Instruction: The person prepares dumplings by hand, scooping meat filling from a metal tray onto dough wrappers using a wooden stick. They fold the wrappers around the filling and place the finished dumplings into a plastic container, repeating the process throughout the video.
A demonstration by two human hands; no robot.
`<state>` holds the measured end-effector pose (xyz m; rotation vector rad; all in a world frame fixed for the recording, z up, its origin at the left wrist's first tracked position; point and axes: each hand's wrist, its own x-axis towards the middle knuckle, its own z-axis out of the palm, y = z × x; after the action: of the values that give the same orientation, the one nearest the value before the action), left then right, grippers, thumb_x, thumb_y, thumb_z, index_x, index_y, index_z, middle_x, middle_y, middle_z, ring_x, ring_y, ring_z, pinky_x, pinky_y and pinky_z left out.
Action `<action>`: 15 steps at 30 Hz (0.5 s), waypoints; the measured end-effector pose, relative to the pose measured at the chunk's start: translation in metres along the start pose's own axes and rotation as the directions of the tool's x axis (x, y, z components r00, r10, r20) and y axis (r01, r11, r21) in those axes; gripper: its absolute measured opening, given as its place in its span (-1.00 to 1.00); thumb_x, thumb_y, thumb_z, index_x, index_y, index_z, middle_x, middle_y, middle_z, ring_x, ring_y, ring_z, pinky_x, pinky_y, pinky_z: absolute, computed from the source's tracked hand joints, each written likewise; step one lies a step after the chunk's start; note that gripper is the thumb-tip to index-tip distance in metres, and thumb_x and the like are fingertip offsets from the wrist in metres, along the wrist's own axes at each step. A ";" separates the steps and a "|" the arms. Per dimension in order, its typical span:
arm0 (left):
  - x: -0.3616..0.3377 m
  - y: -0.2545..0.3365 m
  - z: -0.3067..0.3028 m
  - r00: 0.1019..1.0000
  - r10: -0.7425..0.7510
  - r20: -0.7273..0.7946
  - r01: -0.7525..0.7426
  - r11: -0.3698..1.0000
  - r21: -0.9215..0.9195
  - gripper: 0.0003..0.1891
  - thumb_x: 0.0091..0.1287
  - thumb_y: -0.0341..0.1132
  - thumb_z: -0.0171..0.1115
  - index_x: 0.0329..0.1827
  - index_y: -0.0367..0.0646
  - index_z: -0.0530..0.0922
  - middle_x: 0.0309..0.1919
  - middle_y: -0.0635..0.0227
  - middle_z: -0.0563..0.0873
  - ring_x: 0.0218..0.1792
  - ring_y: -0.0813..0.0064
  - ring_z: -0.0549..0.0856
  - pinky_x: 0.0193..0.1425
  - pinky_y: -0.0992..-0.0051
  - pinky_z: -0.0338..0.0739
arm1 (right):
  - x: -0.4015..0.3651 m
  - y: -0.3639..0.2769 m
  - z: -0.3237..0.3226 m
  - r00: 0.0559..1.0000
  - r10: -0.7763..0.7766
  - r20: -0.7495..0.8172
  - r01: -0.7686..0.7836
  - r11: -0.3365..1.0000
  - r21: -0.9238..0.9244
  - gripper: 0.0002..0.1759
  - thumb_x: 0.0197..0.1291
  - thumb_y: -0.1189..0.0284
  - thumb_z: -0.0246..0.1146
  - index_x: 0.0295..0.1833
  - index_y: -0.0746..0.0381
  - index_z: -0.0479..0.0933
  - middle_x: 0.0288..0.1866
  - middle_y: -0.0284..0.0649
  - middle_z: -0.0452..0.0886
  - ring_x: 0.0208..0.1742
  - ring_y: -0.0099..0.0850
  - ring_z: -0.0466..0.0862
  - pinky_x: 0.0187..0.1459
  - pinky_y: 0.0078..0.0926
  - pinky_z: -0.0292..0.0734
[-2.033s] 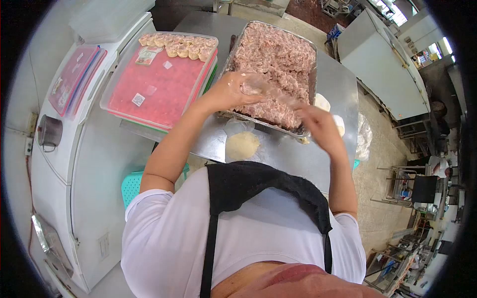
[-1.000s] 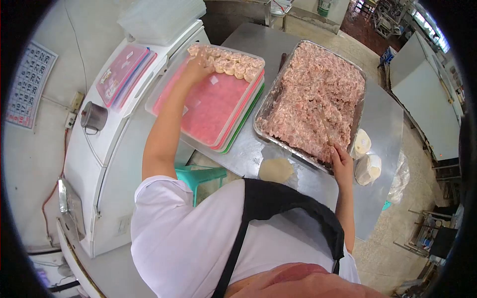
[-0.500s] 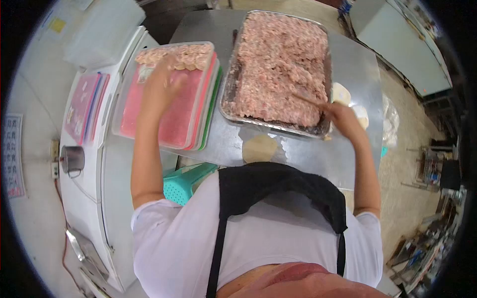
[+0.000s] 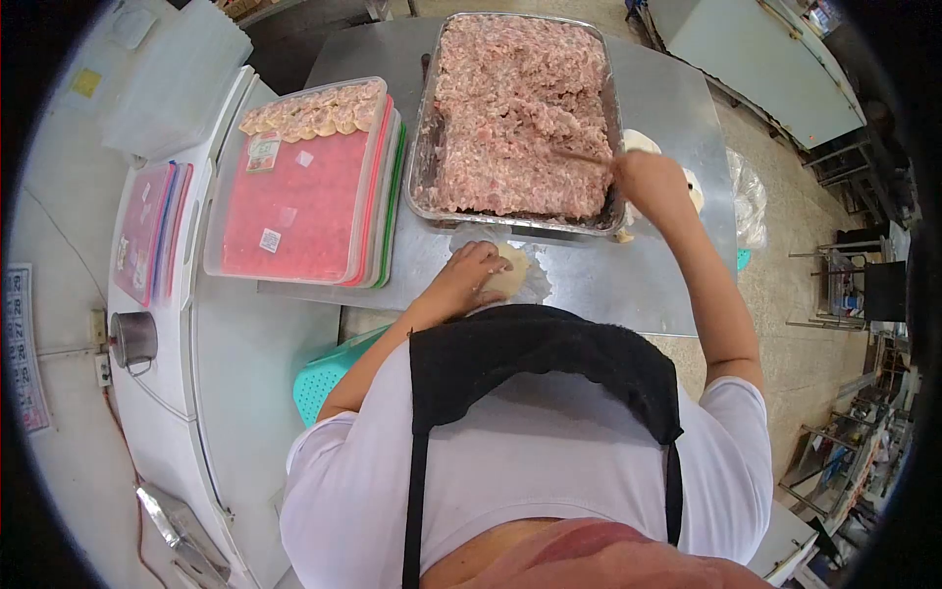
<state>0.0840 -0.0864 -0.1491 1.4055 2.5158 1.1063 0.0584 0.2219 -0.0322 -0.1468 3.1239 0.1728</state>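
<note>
A worker in a black apron (image 4: 535, 358) stands at a steel table (image 4: 657, 285), seen from the camera on the worker's own head looking straight down over chest and arms.

The left hand (image 4: 469, 277) lies on a stack of round wrappers (image 4: 512, 278) at the table's near edge, just in front of the apron. Its fingers are bent down and held close together on the top sheet; whether they pinch that sheet cannot be made out.

The right hand (image 4: 652, 183) is closed around a thin stick (image 4: 581, 155) at the near right corner of a metal tray (image 4: 420, 167). The stick's far end lies in the minced meat (image 4: 510, 98) that fills the tray almost to the rim. Two more wrapper stacks (image 4: 640, 141) sit just beside that hand, partly hidden by it, between the tray and the table's right edge.

Left of the tray, touching or nearly touching it, a clear box (image 4: 294, 206) with a pink bottom rests on other flat boxes. A row of folded dumplings (image 4: 314, 110) lines its far end, and the rest of the bottom shows bare.

Further left stands a white chest freezer (image 4: 231, 383) with a metal cup (image 4: 132, 339) on its top. A teal stool (image 4: 324, 381) shows below the table edge, under the left forearm.
</note>
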 end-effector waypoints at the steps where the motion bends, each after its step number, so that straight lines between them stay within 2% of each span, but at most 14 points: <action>1: 0.000 -0.004 0.003 1.000 0.000 -0.003 0.000 1.000 0.000 -0.70 0.06 -0.38 0.41 -0.12 -0.15 0.62 -0.24 0.25 0.57 -0.09 0.21 0.57 0.00 0.36 0.49 | 0.008 0.003 0.003 0.995 -0.002 -0.099 0.005 1.000 0.025 -0.80 0.19 0.40 0.08 -0.31 0.24 0.59 -0.38 -0.08 0.66 -0.33 -0.13 0.71 -0.34 -0.14 0.60; 2: 0.001 -0.011 0.007 1.000 -0.009 0.011 0.010 0.999 -0.048 -0.75 0.10 -0.36 0.38 -0.14 -0.15 0.63 -0.26 0.26 0.58 -0.11 0.21 0.58 -0.01 0.37 0.49 | 0.017 0.005 0.008 0.981 -0.002 -0.196 0.012 0.999 0.050 -0.77 0.23 0.40 0.06 -0.30 0.24 0.60 -0.36 -0.07 0.67 -0.31 -0.12 0.71 -0.33 -0.13 0.60; 3: 0.001 -0.015 0.009 1.000 -0.016 0.024 0.019 0.995 -0.093 -0.79 0.15 -0.34 0.34 -0.16 -0.15 0.64 -0.27 0.28 0.60 -0.13 0.21 0.59 -0.02 0.37 0.49 | 0.028 0.008 0.031 0.994 -0.040 -0.101 0.043 0.999 0.027 -0.73 0.29 0.33 0.05 -0.29 0.23 0.60 -0.33 -0.06 0.67 -0.28 -0.10 0.70 -0.31 -0.11 0.59; 4: 0.001 -0.016 0.007 1.000 -0.015 0.023 0.017 0.996 -0.090 -0.79 0.15 -0.34 0.34 -0.16 -0.15 0.64 -0.27 0.28 0.60 -0.13 0.21 0.59 -0.02 0.37 0.49 | 0.026 -0.004 0.036 0.994 -0.041 -0.105 0.044 0.999 0.026 -0.73 0.29 0.33 0.05 -0.29 0.23 0.60 -0.33 -0.06 0.67 -0.28 -0.10 0.70 -0.31 -0.11 0.59; 6: 0.001 -0.018 0.002 0.997 -0.075 -0.004 0.072 0.971 -0.227 -0.84 0.23 -0.30 0.25 -0.20 -0.15 0.66 -0.30 0.28 0.62 -0.18 0.17 0.61 -0.06 0.36 0.51 | 0.015 -0.038 0.044 0.996 -0.050 -0.071 0.060 0.988 0.143 -0.70 0.30 0.28 0.06 -0.30 0.25 0.59 -0.36 -0.04 0.67 -0.28 -0.09 0.70 -0.29 -0.11 0.59; 7: 0.002 -0.017 -0.002 0.997 -0.081 -0.007 0.077 0.971 -0.228 -0.84 0.23 -0.30 0.25 -0.20 -0.15 0.66 -0.30 0.28 0.62 -0.18 0.17 0.61 -0.06 0.36 0.51 | 0.008 -0.047 0.046 0.996 -0.056 -0.070 0.066 0.988 0.143 -0.70 0.30 0.28 0.06 -0.30 0.25 0.59 -0.36 -0.04 0.67 -0.28 -0.09 0.70 -0.29 -0.11 0.59; 9: 0.002 -0.016 -0.013 0.994 -0.097 -0.051 0.078 0.951 -0.299 -0.80 0.34 -0.25 0.15 -0.19 -0.17 0.65 -0.29 0.33 0.65 -0.23 0.30 0.64 -0.10 0.37 0.53 | 0.000 -0.059 0.049 0.994 0.005 -0.113 0.027 0.958 0.285 -0.68 0.29 0.24 0.07 -0.31 0.25 0.58 -0.39 -0.02 0.66 -0.27 -0.06 0.69 -0.25 -0.11 0.58; 10: 0.001 -0.015 -0.016 0.994 -0.101 -0.053 0.080 0.951 -0.297 -0.80 0.34 -0.25 0.15 -0.19 -0.17 0.65 -0.29 0.33 0.65 -0.23 0.30 0.64 -0.10 0.37 0.53 | -0.001 -0.057 0.053 0.994 0.001 -0.114 0.032 0.958 0.285 -0.68 0.29 0.24 0.07 -0.31 0.25 0.58 -0.39 -0.02 0.66 -0.27 -0.06 0.69 -0.25 -0.11 0.58; 11: -0.001 -0.015 -0.019 0.959 -0.285 -0.010 0.242 0.832 -0.500 -0.79 0.38 -0.24 0.13 -0.13 -0.17 0.63 -0.27 0.36 0.65 -0.22 0.40 0.64 -0.12 0.41 0.53 | -0.004 -0.050 0.059 0.996 0.003 -0.094 0.033 0.926 0.377 -0.68 0.30 0.23 0.07 -0.30 0.24 0.58 -0.40 -0.01 0.65 -0.27 -0.04 0.68 -0.24 -0.09 0.57; 12: 0.000 -0.015 -0.022 0.893 -0.444 0.070 0.373 0.644 -0.668 -0.79 0.42 -0.24 0.10 -0.08 -0.16 0.61 -0.26 0.39 0.65 -0.21 0.50 0.64 -0.13 0.46 0.53 | -0.004 -0.045 0.060 0.997 0.003 -0.076 0.033 0.885 0.464 -0.67 0.30 0.22 0.07 -0.30 0.24 0.58 -0.41 0.00 0.64 -0.27 -0.03 0.67 -0.23 -0.08 0.56; 13: 0.001 -0.015 -0.024 0.893 -0.446 0.066 0.371 0.645 -0.668 -0.79 0.42 -0.24 0.10 -0.08 -0.16 0.61 -0.26 0.39 0.65 -0.21 0.50 0.64 -0.13 0.46 0.53 | -0.003 -0.038 0.059 0.997 -0.001 -0.077 0.037 0.885 0.463 -0.67 0.30 0.22 0.07 -0.30 0.24 0.58 -0.41 0.00 0.64 -0.27 -0.03 0.67 -0.23 -0.08 0.56; 15: 0.006 -0.013 -0.030 0.860 -0.503 0.083 0.235 0.246 -0.940 -0.75 0.44 -0.24 0.10 0.05 -0.17 0.53 -0.18 0.39 0.65 -0.19 0.62 0.62 -0.10 0.55 0.54 | 0.002 -0.023 0.053 0.999 -0.009 0.040 -0.018 0.787 0.617 -0.67 0.30 0.19 0.08 -0.28 0.23 0.57 -0.40 0.00 0.64 -0.28 0.01 0.65 -0.22 -0.04 0.53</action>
<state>0.0598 -0.1030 -0.1337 0.2827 1.4674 2.1274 0.0585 0.2052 -0.0878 -0.1198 2.9429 -0.8347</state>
